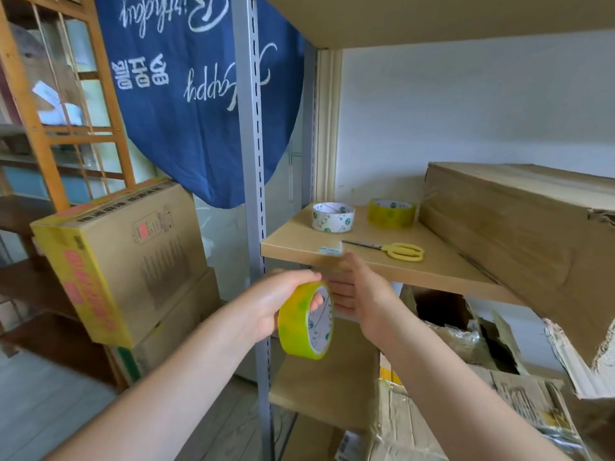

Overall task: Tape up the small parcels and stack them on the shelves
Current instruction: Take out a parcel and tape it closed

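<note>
A large cardboard box (519,234) lay on the wooden shelf (372,261) at right of frame. At left stood a stacked printed carton (123,257). At lower centre, the left hand (276,304) gripped a yellow tape roll (307,322), fingers curled through its core; the right hand (359,291), fingers bent, pinched toward the roll's edge, its hold not discernible. On the shelf lay yellow scissors (399,251), a white tape roll (333,217) and a second yellow roll (392,212).
</note>
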Demonstrator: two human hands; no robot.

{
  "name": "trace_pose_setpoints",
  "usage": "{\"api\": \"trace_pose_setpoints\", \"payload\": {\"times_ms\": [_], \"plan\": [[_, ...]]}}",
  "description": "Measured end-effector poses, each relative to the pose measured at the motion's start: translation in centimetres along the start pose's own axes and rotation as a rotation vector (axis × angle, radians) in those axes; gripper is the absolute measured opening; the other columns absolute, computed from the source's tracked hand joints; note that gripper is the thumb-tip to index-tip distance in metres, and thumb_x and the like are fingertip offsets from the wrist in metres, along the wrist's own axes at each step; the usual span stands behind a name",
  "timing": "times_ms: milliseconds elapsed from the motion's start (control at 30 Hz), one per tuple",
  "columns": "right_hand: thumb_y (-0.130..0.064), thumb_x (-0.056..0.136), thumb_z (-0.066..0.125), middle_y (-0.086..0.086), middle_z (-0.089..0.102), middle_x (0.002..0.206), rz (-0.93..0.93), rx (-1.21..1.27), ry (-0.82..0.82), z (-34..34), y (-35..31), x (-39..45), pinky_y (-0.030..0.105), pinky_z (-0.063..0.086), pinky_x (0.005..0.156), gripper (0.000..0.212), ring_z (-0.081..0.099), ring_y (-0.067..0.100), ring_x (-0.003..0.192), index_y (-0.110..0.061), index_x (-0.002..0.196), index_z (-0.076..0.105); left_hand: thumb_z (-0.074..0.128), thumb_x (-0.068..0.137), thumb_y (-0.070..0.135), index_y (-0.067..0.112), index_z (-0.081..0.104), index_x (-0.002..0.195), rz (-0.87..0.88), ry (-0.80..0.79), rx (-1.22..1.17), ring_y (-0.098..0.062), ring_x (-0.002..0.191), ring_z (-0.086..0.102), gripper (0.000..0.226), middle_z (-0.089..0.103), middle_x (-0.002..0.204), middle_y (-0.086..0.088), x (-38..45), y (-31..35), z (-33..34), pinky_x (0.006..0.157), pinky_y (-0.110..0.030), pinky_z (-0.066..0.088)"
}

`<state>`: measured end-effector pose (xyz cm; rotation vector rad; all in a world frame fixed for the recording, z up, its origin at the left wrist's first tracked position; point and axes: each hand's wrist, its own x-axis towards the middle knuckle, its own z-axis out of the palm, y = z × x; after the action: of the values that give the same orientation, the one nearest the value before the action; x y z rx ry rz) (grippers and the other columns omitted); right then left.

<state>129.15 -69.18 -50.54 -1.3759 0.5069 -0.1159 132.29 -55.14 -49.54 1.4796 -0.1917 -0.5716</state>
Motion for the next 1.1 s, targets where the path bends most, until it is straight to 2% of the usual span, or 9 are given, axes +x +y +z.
{"api": "trace_pose_setpoints", "payload": {"times_ms": [200, 333, 433, 567, 733, 833, 900, 1000, 1100], "plan": [[-0.034, 0.101, 0.053, 0.004, 0.051, 0.043, 0.055, 0.169, 0.026, 2.3, -3.8, -1.4, 0.031, 0.044, 0.055, 0.033, 0.052, 0.018, 0.037, -0.007, 0.084, 0.056, 0.062, 0.095, 0.005, -0.002, 0.064, 0.084, 0.027, 0.083, 0.207, -0.013, 0.038, 0.059, 0.014, 0.063, 0.05, -0.012, -2.7, 5.3, 1.9, 0.039, -0.02, 0.049], [-0.018, 0.087, 0.072, 0.012, 0.072, 0.075, -0.324, 0.047, 0.2, 2.7, -4.1, -3.8, 0.045, 0.058, 0.074, 0.01, 0.067, 0.027, 0.068, -0.01, 0.082, 0.072, 0.066, 0.093, 0.011, -0.001, 0.067, 0.086, 0.118, 0.093, 0.298, -0.015, 0.04, 0.06, 0.014, 0.065, 0.052, -0.012, -5.3, 7.2, 2.4, 0.041, -0.021, 0.05], [-0.025, 0.087, 0.073, -0.002, 0.072, 0.067, -0.686, -0.056, 0.268, 2.6, -4.6, -6.7, 0.039, 0.058, 0.072, 0.015, 0.07, 0.019, 0.072, -0.019, 0.073, 0.074, 0.064, 0.096, 0.014, -0.002, 0.071, 0.091, 0.212, 0.059, 0.325, -0.016, 0.041, 0.059, 0.019, 0.064, 0.054, -0.012, -7.9, 8.1, 2.1, 0.043, -0.021, 0.05], [-0.029, 0.088, 0.071, -0.005, 0.07, 0.064, -0.759, -0.148, 0.276, 1.4, -3.6, -8.7, 0.031, 0.051, 0.067, 0.02, 0.066, 0.012, 0.067, -0.02, 0.071, 0.075, 0.056, 0.101, 0.022, 0.011, 0.069, 0.101, 0.303, -0.012, 0.478, -0.014, 0.045, 0.061, 0.017, 0.067, 0.059, -0.012, -10.9, 7.6, 2.2, 0.047, -0.02, 0.051], [-0.032, 0.092, 0.067, -0.011, 0.066, 0.092, -1.118, -0.487, 0.47, -1.5, 1.3, -9.5, 0.017, 0.048, 0.067, 0.02, 0.064, 0.002, 0.075, -0.018, 0.08, 0.073, 0.055, 0.101, 0.026, 0.014, 0.064, 0.114, 0.314, -0.078, 0.662, -0.016, 0.043, 0.06, 0.02, 0.067, 0.058, -0.012, -11.0, 4.5, 3.0, 0.046, -0.019, 0.047], [-0.043, 0.094, 0.062, -0.014, 0.062, 0.07, -0.891, -0.439, 0.521, -4.7, 3.9, -9.3, 0.021, 0.042, 0.06, 0.036, 0.058, 0.002, 0.065, -0.017, 0.067, 0.063, 0.058, 0.097, 0.03, 0.021, 0.071, 0.1, 0.276, -0.159, 0.776, -0.02, 0.052, 0.064, 0.017, 0.074, 0.08, -0.016, -10.5, 2.5, 3.6, 0.051, -0.023, 0.05], [-0.043, 0.094, 0.062, -0.008, 0.064, 0.062, -0.633, -0.225, 0.402, -6.7, 5.2, -9.3, 0.025, 0.044, 0.062, 0.043, 0.057, 0.005, 0.062, -0.008, 0.069, 0.065, 0.058, 0.096, 0.031, 0.024, 0.073, 0.096, 0.241, -0.227, 0.826, -0.022, 0.056, 0.067, 0.016, 0.075, 0.094, -0.018, -10.0, 1.0, 4.4, 0.052, -0.025, 0.051], [-0.018, 0.094, 0.066, 0.011, 0.073, 0.082, -0.415, 0.213, 0.198, -8.4, 6.5, -10.1, 0.033, 0.058, 0.081, 0.019, 0.072, 0.02, 0.08, -0.001, 0.093, 0.073, 0.058, 0.097, 0.03, 0.023, 0.072, 0.096, 0.2, -0.306, 0.865, -0.021, 0.054, 0.066, 0.016, 0.074, 0.096, -0.02, -9.4, -1.2, 6.1, 0.052, -0.026, 0.053], [-0.008, 0.093, 0.065, 0.01, 0.072, 0.079, -0.395, 0.304, 0.248, -10.3, 7.0, -11.0, 0.027, 0.059, 0.068, 0.011, 0.07, 0.019, 0.073, -0.002, 0.1, 0.072, 0.058, 0.098, 0.033, 0.022, 0.071, 0.1, 0.17, -0.363, 0.94, -0.022, 0.056, 0.068, 0.017, 0.074, 0.083, -0.018, -8.9, -2.7, 7.5, 0.055, -0.031, 0.058]]}}
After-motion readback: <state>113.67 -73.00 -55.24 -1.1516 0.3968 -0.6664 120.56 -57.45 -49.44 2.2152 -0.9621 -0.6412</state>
